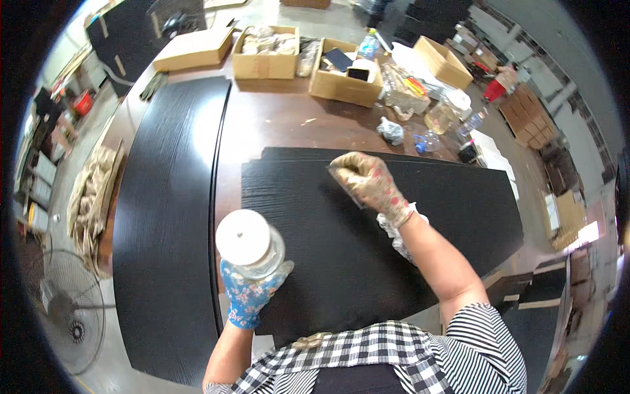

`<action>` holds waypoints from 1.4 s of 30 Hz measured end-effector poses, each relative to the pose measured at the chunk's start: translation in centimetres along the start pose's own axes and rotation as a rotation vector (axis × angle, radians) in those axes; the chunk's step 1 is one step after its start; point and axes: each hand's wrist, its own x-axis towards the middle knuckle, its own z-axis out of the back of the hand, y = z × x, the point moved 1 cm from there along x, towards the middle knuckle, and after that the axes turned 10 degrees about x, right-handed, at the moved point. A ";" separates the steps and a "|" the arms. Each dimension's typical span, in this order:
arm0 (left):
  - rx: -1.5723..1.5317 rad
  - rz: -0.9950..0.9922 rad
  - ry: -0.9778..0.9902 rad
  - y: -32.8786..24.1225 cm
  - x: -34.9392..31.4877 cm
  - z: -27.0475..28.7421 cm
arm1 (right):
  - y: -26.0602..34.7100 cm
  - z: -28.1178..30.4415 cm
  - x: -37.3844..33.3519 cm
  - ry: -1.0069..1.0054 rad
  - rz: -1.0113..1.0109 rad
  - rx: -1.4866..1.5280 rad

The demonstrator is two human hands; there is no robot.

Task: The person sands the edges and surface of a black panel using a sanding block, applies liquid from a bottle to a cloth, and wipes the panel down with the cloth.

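A person in patterned gloves works over a black board [354, 253] that lies flat on a brown table [282, 128], its near edge close to the person's checked shirt [374, 348], probably so that both arms can reach across it. At 8 o'clock from the middle of the view, the left hand [251, 291], in a blue flowered glove, wraps around a clear jar [250, 243] with a white lid on. The fingers curl round its side, a grip that seems chosen to steady the jar while leaving the lid uncovered. The jar is held up over the board's left edge.

Toward 3 o'clock, the right hand [369, 186] hangs over the board with its fingers curled in and the thumb pressed to them, apparently pinching a thin clear sheet [354, 196]; whether the fist hides anything more, one cannot tell. Below that wrist, at 4 o'clock, a crumpled white wad [395, 236] rests on the board, likely put there to stay within reach.

A second black board [164, 217] lies lengthwise at 9 o'clock. Two open cartons, one at 11 o'clock [264, 67] and another near 12 [341, 92], stand along the far side, seemingly to leave the near side for the boards.
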 end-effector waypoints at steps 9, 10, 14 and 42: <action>-0.028 -0.041 0.008 0.2 0.7 -0.3 | -5.5 21.7 3.9 -0.512 -0.143 -0.227; -0.056 -0.040 0.029 0.3 0.7 -0.2 | -7.4 23.0 4.0 -0.508 -0.137 -0.223; -0.035 -0.087 0.018 0.6 0.7 0.1 | -12.6 25.0 5.3 -0.543 -0.221 -0.133; -0.127 0.152 0.497 -7.0 -0.5 -6.8 | 3.2 14.9 -12.5 -0.121 0.000 0.655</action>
